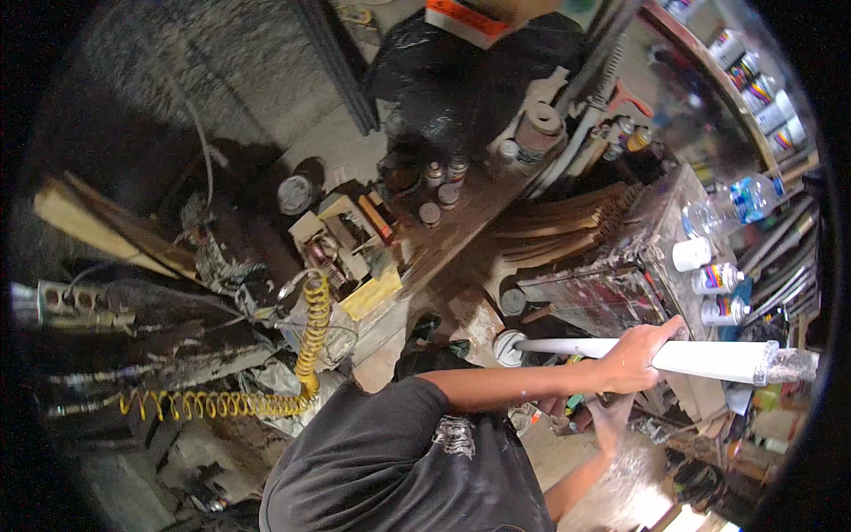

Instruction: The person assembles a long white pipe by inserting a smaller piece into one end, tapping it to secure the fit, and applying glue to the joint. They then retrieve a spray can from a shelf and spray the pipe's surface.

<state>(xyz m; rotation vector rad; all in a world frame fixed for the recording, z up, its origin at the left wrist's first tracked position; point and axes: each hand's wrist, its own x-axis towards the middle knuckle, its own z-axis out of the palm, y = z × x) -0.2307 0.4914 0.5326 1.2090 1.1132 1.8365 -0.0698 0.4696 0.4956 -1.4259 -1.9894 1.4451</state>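
A long white tapered post (714, 359) lies sideways at the right, widening from a thin neck to a thick end. A rounded knob shows at its narrow end, and something translucent and crinkled (792, 365) covers the far tip. My left hand (634, 359) is wrapped over the middle of the post, one finger stretched along it. Just beneath, my right hand (612, 418) is raised toward the underside, smeared by motion. Whether its fingers touch the post I cannot tell.
Spray cans (718, 278) and a plastic bottle (731, 204) stand on a paint-stained cabinet (603, 297) beyond the post. A yellow coiled hose (315, 332) hangs at left. Small cans and an open box (337, 239) sit on a wooden plank (461, 235). A black plastic sheet (443, 80) lies further back.
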